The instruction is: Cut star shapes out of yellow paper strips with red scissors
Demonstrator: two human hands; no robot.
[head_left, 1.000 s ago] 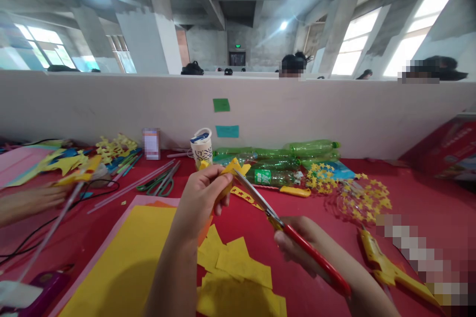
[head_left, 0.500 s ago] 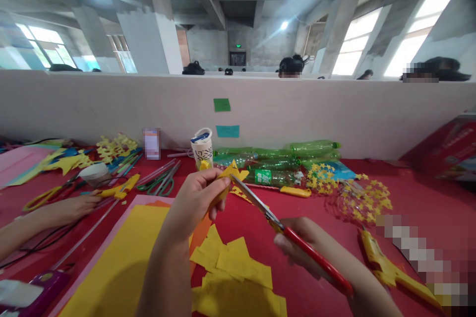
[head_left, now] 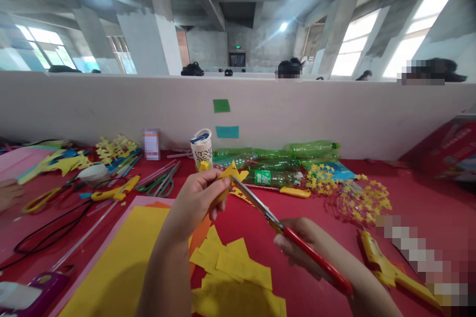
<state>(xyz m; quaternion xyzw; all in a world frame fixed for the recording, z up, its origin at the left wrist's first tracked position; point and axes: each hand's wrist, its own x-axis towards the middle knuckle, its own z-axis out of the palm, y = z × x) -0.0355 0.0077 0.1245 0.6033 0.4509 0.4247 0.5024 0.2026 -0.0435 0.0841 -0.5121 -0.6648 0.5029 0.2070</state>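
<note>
Thumb and fingers of my left hand (head_left: pixel 203 198) pinch a folded piece of yellow paper (head_left: pixel 232 169) with pointed, star-like tips. My right hand (head_left: pixel 303 245) is wrapped round red-handled scissors (head_left: pixel 273 219), whose blade tips touch the paper beside my left thumb. The blades look nearly closed. Below my hands lies a pile of cut yellow paper pieces (head_left: pixel 238 267). Large yellow sheets (head_left: pixel 122 257) lie at the left, partly behind my left forearm, with orange and pink sheets under them.
Green plastic bottles (head_left: pixel 275 163), a paper cup (head_left: pixel 202 149) and a yellow cutter (head_left: pixel 295 192) lie beyond my hands. Yellow glue guns are at right (head_left: pixel 386 267) and left (head_left: pixel 117 190). Yellow star clusters (head_left: pixel 366 200) sit at right. Another person's hand (head_left: pixel 9 195) is at the far left.
The other person's hand has let go of the left glue gun and drawn back to the left edge. My hands, the paper and the scissors have hardly moved.
</note>
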